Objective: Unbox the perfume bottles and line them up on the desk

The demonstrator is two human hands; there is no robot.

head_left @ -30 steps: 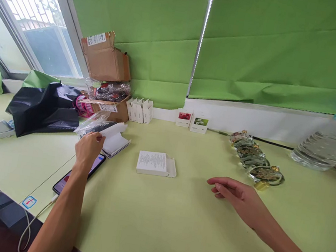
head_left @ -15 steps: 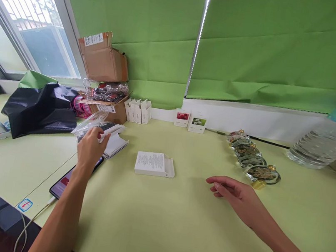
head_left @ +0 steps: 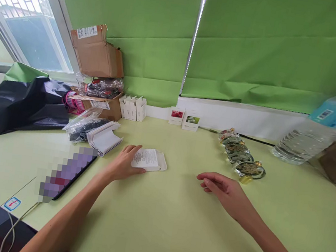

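My left hand point(head_left: 123, 164) grips the left end of a small white carton point(head_left: 148, 159), thumb along the near side and fingers at the far side. The carton lies flat on the table, printed text upward, its right-end flap open. My right hand point(head_left: 220, 188) rests over the table to the right of the carton, fingers loosely bent and slightly apart, holding nothing. Beyond it lies a row of round glass-like pieces with gold caps point(head_left: 250, 170). Left of the carton are folded white papers point(head_left: 104, 138), next to a clear plastic bag with dark contents point(head_left: 84, 128).
A phone point(head_left: 69, 174) with a blurred screen and a cable lies at left. Several white boxes point(head_left: 132, 109) and two picture cards point(head_left: 190, 121) stand along the wall. A cardboard box point(head_left: 96, 56) is stacked at back left, a large water bottle point(head_left: 298, 141) at right.
My left hand has left the white papers and plastic bag, moved right and taken hold of the carton. My right hand keeps its pose. The view has turned slightly right.
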